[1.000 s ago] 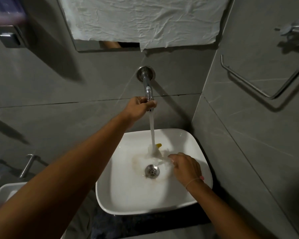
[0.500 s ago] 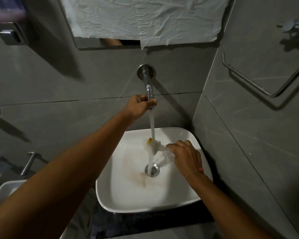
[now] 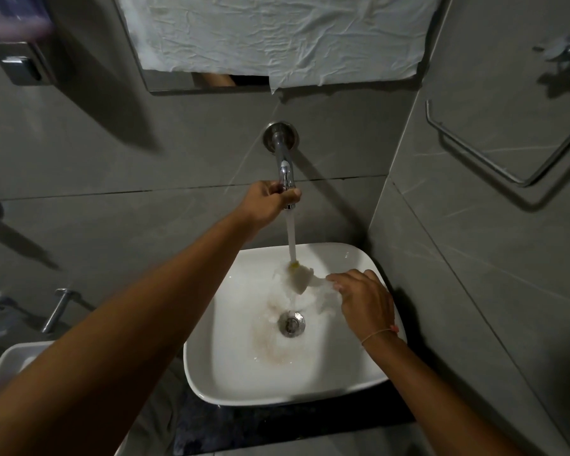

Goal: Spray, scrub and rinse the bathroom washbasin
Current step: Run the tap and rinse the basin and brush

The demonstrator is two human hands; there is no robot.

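The white washbasin (image 3: pixel 244 373), a glossy rounded-square bowl, sits nearest the viewer on a dark counter (image 3: pixel 277 422), tucked against the grey tiled side wall (image 3: pixel 474 291). Its floor is wet, with a faint brownish stain just in front of and left of the single round metal drain (image 3: pixel 291 323) at the basin's centre. Over the basin's right rim the right hand (image 3: pixel 364 302) is curled, its fingertips pinching a pale, soaked scrubbing piece (image 3: pixel 301 278) with a small yellow spot on its far end; what it is made of is hard to tell through the water. That piece hangs above the basin's back half, right under the one stream of water (image 3: pixel 291 235), which breaks over it and runs on down toward the drain. A thin band circles the right wrist. Beyond the basin's back rim, the left hand (image 3: pixel 267 202) is wrapped closed around the tip of the chrome tap (image 3: pixel 285 169), a single smooth spout on a round wall plate. Left of the basin, a corner of a second white basin (image 3: pixel 10 360) shows. Above the tap, crinkled white paper (image 3: pixel 277 34) covers a mirror. A bent metal rail (image 3: pixel 507 159) hangs on the side wall above the basin's right side.
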